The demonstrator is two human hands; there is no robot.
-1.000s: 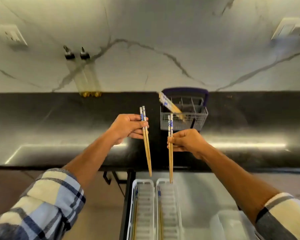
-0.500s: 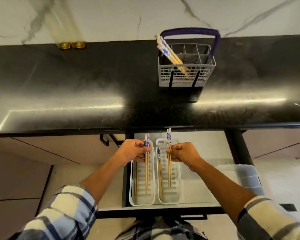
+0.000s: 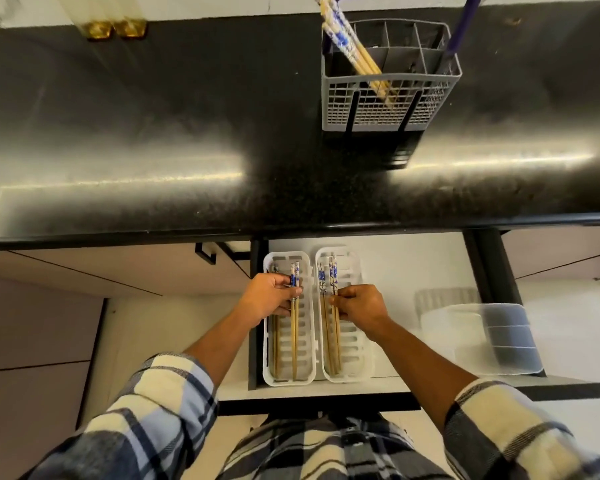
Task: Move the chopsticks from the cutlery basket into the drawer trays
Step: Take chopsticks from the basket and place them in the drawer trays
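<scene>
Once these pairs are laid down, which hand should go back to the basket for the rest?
Probably right. The basket stands on the counter up and to the right, nearer the right hand than the left hand. The remaining chopsticks lean in its left compartment, so the left could reach too.

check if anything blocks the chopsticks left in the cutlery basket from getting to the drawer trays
Nothing visible does. The remaining chopsticks lean out of the open-topped cutlery basket; the drawer is pulled open and both trays are uncovered. Only the left hand and right hand, each holding a pair, are over them.
</scene>
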